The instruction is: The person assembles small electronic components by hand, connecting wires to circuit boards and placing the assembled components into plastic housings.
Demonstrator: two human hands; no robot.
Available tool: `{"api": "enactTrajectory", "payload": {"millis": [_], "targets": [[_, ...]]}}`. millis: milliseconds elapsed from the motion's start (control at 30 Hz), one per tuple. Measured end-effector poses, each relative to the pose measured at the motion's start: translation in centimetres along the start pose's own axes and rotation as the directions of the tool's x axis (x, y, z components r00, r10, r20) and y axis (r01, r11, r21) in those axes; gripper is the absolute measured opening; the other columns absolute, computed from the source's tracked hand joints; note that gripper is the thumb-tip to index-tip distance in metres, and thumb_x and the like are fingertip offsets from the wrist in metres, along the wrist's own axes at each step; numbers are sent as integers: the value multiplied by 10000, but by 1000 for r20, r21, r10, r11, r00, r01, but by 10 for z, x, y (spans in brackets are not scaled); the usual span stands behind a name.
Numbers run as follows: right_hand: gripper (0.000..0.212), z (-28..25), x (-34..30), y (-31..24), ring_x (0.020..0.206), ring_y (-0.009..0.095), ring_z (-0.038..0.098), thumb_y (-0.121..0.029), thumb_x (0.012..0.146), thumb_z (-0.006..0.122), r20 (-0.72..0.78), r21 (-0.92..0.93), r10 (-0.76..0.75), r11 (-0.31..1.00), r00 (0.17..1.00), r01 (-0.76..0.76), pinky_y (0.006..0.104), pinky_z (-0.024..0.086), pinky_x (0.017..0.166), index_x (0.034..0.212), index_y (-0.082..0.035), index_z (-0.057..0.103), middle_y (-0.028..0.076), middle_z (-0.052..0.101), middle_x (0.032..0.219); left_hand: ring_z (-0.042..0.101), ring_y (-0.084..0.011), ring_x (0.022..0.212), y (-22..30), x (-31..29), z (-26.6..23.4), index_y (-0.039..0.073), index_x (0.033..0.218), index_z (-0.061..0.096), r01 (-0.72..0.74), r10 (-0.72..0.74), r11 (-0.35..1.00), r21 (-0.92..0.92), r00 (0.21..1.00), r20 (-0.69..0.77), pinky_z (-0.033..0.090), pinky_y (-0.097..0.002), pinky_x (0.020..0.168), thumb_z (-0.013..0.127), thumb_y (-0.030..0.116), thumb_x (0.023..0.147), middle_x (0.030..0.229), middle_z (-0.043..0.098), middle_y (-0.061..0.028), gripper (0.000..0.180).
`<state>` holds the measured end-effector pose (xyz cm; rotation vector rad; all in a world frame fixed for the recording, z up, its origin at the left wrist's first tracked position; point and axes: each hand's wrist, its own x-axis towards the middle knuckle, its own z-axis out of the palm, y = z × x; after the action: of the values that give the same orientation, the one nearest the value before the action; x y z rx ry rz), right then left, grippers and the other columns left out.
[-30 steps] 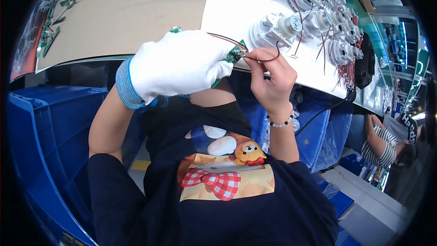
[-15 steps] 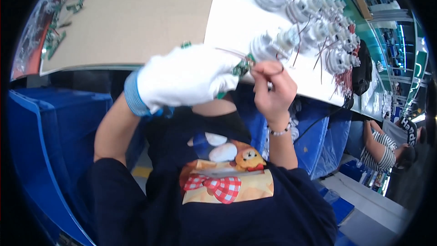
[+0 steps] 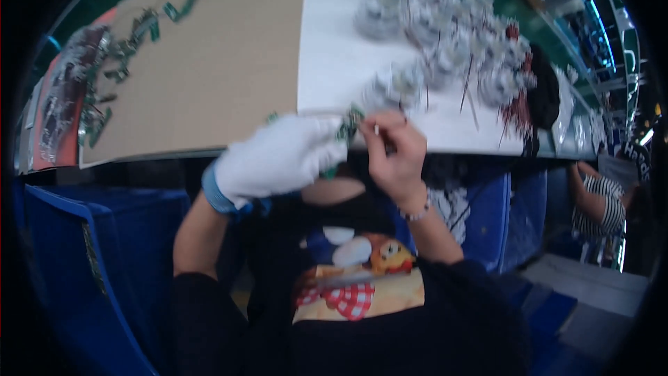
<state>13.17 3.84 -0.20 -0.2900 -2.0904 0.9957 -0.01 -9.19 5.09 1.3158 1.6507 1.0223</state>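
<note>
My left hand [image 3: 278, 157], in a white glove with a blue cuff, is closed around small green circuit boards. One circuit board [image 3: 349, 124] sticks out at its fingertips, and bits of green also show above and below the glove. My bare right hand [image 3: 398, 157], with a beaded bracelet at the wrist, has thumb and forefinger pinched together at that board's right edge. What lies in the pinch is too small and blurred to make out. Both hands are held at the table's front edge.
A brown board [image 3: 209, 63] covers the left of the table, with several loose circuit boards [image 3: 142, 28] along its far left. On the white surface [image 3: 327, 63] at right stand several white round parts [image 3: 396, 87] with reddish wires. Blue bins [image 3: 118, 230] sit below; another person [image 3: 598, 202] is at far right.
The view has shifted, so the table and hands appear lower and more of the far table shows. Both hands keep the same hold at the circuit board.
</note>
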Motion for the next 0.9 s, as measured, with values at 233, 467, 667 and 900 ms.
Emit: {"api": "enactTrajectory", "payload": {"millis": [233,467,667,900], "targets": [[80,4,5,5,536,168,545,58,742,624,8,-83,-121,989,993,121,246,420,475,806,13,608,88,588,771,586,-204,558,-4,5,-4,19,829,599,151,-154,969,198,988,-2,447,-321,550,495,200,872,626,581,-101,213],[100,-1,0,3,552,204,558,61,734,621,35,-131,-138,981,990,141,268,433,485,820,10,613,95,587,766,497,-183,594,0,2,2,-43,889,568,198,-205,963,182,979,21,431,-293,604,513,147,871,664,554,-112,199],[98,6,-1,4,524,173,538,58,741,622,-55,-133,-102,987,993,94,243,405,451,827,11,615,91,582,752,502,-175,601,0,5,2,-41,885,570,136,-140,981,141,990,18,431,-292,599,515,149,871,665,560,-111,198],[122,5,-9,2,495,42,508,13,776,638,40,341,383,863,923,-373,177,381,396,881,27,577,70,599,776,548,-225,598,-3,6,5,-19,851,594,159,-153,976,146,987,-50,443,-320,586,511,156,857,667,577,-123,193]]}}
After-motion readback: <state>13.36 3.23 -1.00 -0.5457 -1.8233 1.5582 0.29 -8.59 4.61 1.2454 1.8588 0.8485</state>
